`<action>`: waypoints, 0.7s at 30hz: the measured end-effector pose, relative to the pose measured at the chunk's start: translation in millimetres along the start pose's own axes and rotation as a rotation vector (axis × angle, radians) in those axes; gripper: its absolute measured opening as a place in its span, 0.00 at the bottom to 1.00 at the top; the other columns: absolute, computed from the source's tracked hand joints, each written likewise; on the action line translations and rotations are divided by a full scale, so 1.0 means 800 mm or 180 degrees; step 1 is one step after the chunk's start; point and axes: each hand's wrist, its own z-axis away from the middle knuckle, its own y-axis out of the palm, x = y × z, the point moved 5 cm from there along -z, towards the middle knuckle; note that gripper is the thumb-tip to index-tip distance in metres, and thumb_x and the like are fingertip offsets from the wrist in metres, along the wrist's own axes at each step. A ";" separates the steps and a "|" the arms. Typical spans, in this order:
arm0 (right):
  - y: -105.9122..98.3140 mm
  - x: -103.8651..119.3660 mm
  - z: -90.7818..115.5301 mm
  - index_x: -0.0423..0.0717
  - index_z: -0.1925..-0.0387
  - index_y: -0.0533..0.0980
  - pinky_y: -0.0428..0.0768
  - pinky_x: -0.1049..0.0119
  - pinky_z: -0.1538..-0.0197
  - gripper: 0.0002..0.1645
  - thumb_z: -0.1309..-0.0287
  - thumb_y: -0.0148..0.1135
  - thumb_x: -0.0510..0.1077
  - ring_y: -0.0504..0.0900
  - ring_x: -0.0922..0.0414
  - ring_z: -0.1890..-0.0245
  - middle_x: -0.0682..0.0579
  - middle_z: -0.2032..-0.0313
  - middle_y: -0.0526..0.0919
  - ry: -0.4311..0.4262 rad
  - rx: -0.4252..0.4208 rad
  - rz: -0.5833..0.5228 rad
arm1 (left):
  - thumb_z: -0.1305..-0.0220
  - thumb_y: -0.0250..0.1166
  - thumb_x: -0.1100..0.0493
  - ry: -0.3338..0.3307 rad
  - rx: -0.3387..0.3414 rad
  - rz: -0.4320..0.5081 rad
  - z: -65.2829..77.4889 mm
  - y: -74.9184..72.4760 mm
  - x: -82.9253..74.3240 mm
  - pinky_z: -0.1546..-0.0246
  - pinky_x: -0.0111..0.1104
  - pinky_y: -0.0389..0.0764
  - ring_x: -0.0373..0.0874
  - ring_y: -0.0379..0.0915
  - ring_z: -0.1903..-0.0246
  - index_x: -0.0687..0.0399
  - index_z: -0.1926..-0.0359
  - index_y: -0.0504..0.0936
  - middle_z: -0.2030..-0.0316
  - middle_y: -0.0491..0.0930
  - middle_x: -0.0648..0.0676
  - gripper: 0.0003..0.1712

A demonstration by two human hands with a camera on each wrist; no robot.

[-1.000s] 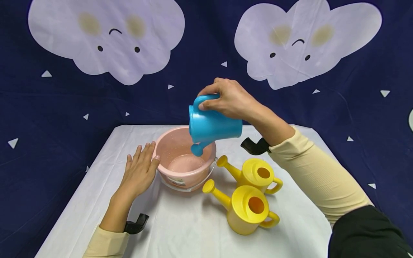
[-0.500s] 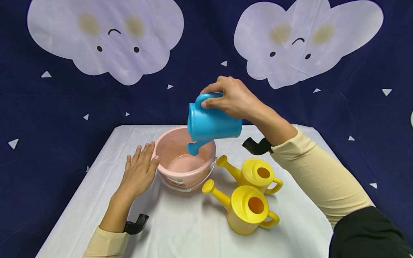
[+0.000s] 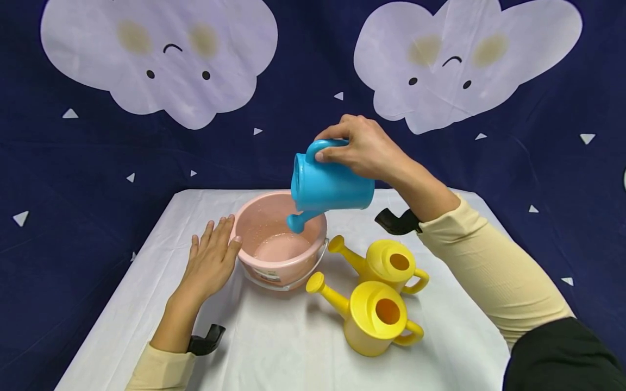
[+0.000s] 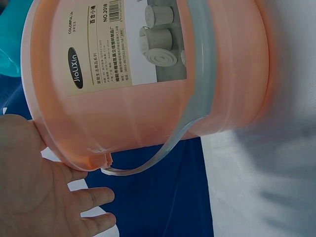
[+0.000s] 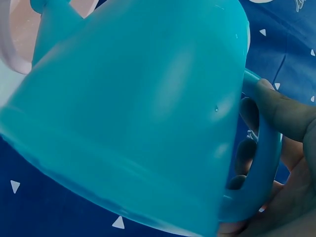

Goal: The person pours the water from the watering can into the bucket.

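My right hand [image 3: 369, 145] grips the handle of a blue watering can [image 3: 335, 184], its fingers wrapped through the loop [image 5: 269, 158]. The can is tipped on its side above a pink bucket [image 3: 249, 217], spout low over the opening. Droplets and some water show inside the bucket. On the bucket's left side, my left hand [image 3: 210, 260] touches the rim with straight, spread fingers. In the left wrist view, a paper label [image 4: 103, 44] and a pale bail handle [image 4: 197, 98] show on the bucket's outside.
Two yellow watering cans stand right of the bucket, one nearer [image 3: 367, 336] and one behind it [image 3: 381, 255], spouts pointing left. A white cloth [image 3: 274, 342] covers the table. Behind hangs a dark blue curtain [image 3: 313, 65] with printed clouds.
The blue watering can and my right hand have shifted slightly right and up, with the can still tipped. My left hand, the bucket and the yellow cans stay put.
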 end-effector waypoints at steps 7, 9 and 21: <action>-0.005 -0.005 0.004 0.60 0.51 0.81 0.70 0.59 0.55 0.17 0.42 0.63 0.55 0.70 0.52 0.55 0.51 0.59 0.75 0.0050 -0.0035 -0.0034 | 0.28 0.29 0.36 -0.0009 -0.0001 -0.0001 0.000 0.001 0.000 0.32 0.61 0.27 0.59 0.27 0.26 0.44 0.25 0.39 0.25 0.42 0.60 0.36; -0.006 -0.007 0.005 0.60 0.50 0.81 0.70 0.60 0.55 0.18 0.42 0.63 0.55 0.70 0.52 0.56 0.51 0.60 0.74 0.0079 -0.0046 -0.0059 | 0.28 0.29 0.36 -0.0006 -0.0004 -0.0005 0.000 0.001 0.000 0.32 0.61 0.27 0.59 0.27 0.26 0.44 0.25 0.39 0.25 0.42 0.61 0.36; -0.015 -0.018 0.012 0.59 0.52 0.82 0.70 0.61 0.56 0.19 0.44 0.64 0.57 0.70 0.53 0.56 0.51 0.62 0.72 0.0123 -0.0262 -0.0412 | 0.28 0.29 0.37 0.0032 -0.0044 -0.0007 0.000 0.000 0.000 0.32 0.61 0.28 0.60 0.28 0.26 0.45 0.25 0.40 0.26 0.43 0.61 0.36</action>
